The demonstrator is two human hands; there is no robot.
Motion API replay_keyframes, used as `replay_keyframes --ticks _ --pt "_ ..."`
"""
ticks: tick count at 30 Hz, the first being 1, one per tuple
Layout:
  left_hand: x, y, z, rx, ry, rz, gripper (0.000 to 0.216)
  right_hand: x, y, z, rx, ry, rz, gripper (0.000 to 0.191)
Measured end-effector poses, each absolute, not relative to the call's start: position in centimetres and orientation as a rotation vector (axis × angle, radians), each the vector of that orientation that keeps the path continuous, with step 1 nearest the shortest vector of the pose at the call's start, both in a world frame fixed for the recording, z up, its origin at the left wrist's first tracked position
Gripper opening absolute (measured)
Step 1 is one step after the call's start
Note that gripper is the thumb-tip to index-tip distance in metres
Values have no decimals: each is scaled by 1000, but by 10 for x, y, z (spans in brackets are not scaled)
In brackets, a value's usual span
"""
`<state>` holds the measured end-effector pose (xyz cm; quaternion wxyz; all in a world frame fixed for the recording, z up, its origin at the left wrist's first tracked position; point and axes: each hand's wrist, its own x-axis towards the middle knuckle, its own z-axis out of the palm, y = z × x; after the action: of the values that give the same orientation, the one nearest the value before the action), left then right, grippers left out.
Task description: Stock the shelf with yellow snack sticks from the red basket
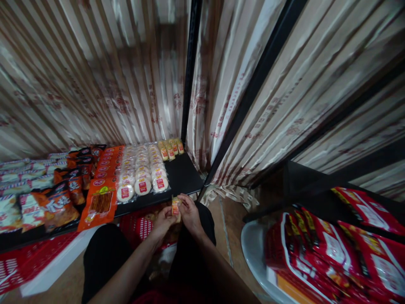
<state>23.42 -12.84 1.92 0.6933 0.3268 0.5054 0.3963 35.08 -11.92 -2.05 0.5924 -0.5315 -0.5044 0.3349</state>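
Note:
Between my two hands, just in front of the shelf's edge, is a small yellow snack packet [176,207] with an orange-red label, held upright. My left hand [163,220] grips its lower left side, and my right hand [190,213] pinches its right side. Similar small yellow packets [171,148] stand grouped at the far right corner of the black shelf [185,175]. Left of them are rows of round white wrapped crackers [143,185]. Below my hands, red packaging and more wrapped pieces show dimly between my knees.
An orange strip of snack packs [101,181] and orange-black snack bags [58,202] fill the shelf's left part. Black posts [191,63] stand before curtains [95,76]. At right, a grey stool [253,249] bears red snack bags [332,245]; a red-white box [50,270] lies below left.

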Motion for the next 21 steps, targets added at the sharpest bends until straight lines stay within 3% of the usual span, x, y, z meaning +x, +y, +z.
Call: replay_keyframes --ticks 5,15,21 --pt "243 -123 23 797 1145 929 29 351 -110 -25 -1203 -1098 810 34" --pt "259 -106 31 866 1179 1045 21 357 -106 -10 -1506 -1058 608 39" --pt "270 -92 29 882 1186 1076 21 365 -100 -1 -1587 -1098 471 29"
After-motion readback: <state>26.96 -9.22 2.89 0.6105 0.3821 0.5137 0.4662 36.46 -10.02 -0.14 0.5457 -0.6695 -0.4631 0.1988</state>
